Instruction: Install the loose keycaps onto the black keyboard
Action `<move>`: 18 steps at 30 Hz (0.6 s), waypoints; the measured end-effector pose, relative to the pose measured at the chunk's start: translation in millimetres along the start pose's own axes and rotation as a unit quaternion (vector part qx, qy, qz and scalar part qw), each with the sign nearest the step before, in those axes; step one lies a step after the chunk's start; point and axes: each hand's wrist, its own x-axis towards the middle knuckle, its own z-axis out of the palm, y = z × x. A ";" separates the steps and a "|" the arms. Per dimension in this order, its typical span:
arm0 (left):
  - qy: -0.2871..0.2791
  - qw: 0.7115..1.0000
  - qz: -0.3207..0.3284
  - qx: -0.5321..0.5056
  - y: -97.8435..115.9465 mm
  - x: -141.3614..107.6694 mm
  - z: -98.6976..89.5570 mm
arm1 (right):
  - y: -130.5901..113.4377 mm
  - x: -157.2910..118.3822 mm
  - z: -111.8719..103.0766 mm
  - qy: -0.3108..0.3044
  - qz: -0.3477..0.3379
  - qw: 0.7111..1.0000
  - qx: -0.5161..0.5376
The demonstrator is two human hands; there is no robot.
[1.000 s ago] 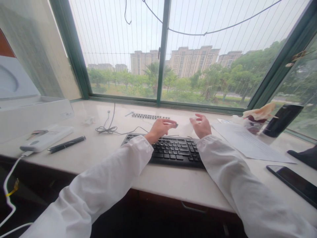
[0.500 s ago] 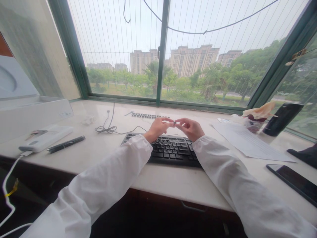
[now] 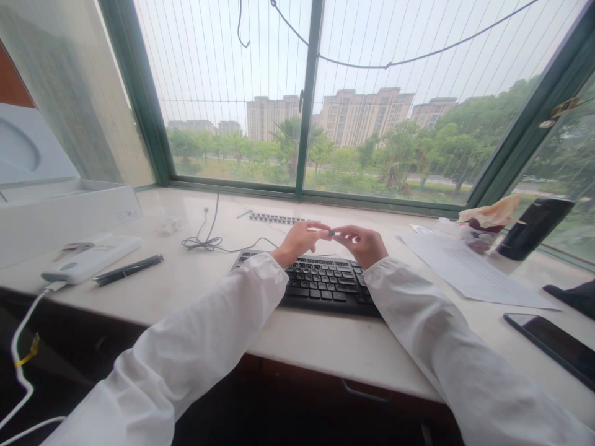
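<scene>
Above the back edge of a black keyboard (image 3: 328, 286), my two hands meet at a small dark keycap (image 3: 331, 233). My left hand (image 3: 302, 238) pinches it from the left with thumb and forefinger. From the right, the fingertips of my right hand (image 3: 366, 244) close on the same piece. The keyboard lies flat on the white desk, its back middle and right end partly hidden by my hands and sleeve. Behind my left hand, small dark keycaps (image 3: 274, 218) stand lined up in rows, with a thin grey strip (image 3: 244, 214) at their left end.
Left of the keyboard are a coiled cable (image 3: 202, 243), a black pen (image 3: 129, 270), a white power bank (image 3: 88, 257) and an open white box (image 3: 88, 207). Paper sheets (image 3: 474, 269), a black cylinder (image 3: 534, 229) and a phone (image 3: 553, 347) lie to the right. A window backs the desk.
The view has shifted slightly, moving everything a little to the right. Both hands stay at the same spot over the keyboard, and more of the keycap shows between the fingertips.
</scene>
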 end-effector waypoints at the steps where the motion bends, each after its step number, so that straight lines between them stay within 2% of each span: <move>1: -0.004 1.000 0.009 0.009 -0.5 -0.2 -0.3 | 0.3 -0.1 0.3 0.000 0.000 1.000 -0.001; 10: -0.047 0.980 0.083 0.175 -2.7 2.1 -14.7 | 7.2 -0.6 3.7 -0.055 0.010 0.998 0.004; 15: -0.055 0.945 0.191 0.260 0.6 5.0 -24.7 | 8.0 -1.9 7.0 -0.074 -0.009 0.997 0.008; 18: -0.050 0.930 0.229 0.283 -1.6 6.6 -25.4 | 7.0 -2.5 6.9 -0.073 -0.012 0.997 0.011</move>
